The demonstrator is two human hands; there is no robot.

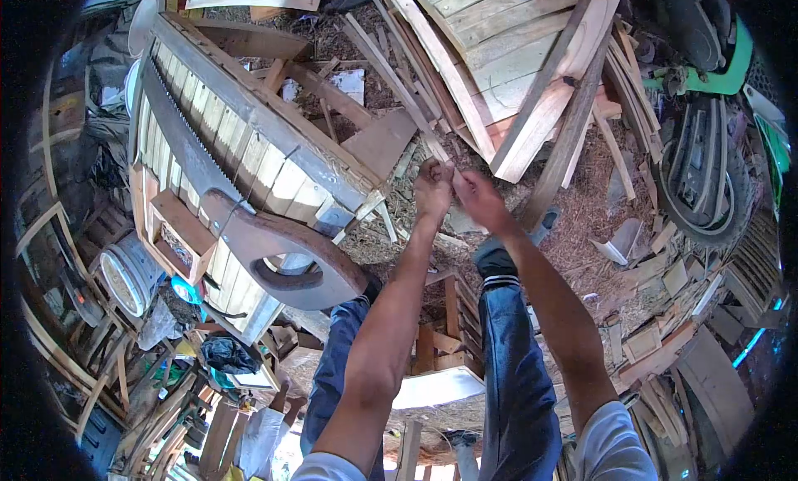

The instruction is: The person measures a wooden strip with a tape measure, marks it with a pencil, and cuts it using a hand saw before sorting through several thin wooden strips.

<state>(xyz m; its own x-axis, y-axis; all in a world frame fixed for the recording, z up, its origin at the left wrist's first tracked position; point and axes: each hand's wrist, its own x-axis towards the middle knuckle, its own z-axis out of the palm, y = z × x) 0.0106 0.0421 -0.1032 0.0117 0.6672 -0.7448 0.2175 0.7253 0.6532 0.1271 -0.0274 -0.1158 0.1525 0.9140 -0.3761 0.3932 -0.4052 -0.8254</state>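
Close together near the middle of the head view, my left hand [434, 188] and my right hand [484, 202] are both closed around the near end of a narrow wooden strip [435, 145]. The strip runs away from me toward the scattered boards; fingers cover its end. To the left, a large handsaw [278, 252] lies across a slatted wooden bench [258, 161], its toothed blade pointing away and its handle toward me. Just beyond my hands, long planks [540, 107] lean over a slatted wooden panel [507, 32].
A small wooden box [184, 231] sits on the bench. Between my legs is a wooden crate [445, 389]. Offcuts and shavings litter the ground. A wheel [711, 202] and green frame [723, 74] stand at right. A white bucket [125, 277] and another person [259, 439] are at left.
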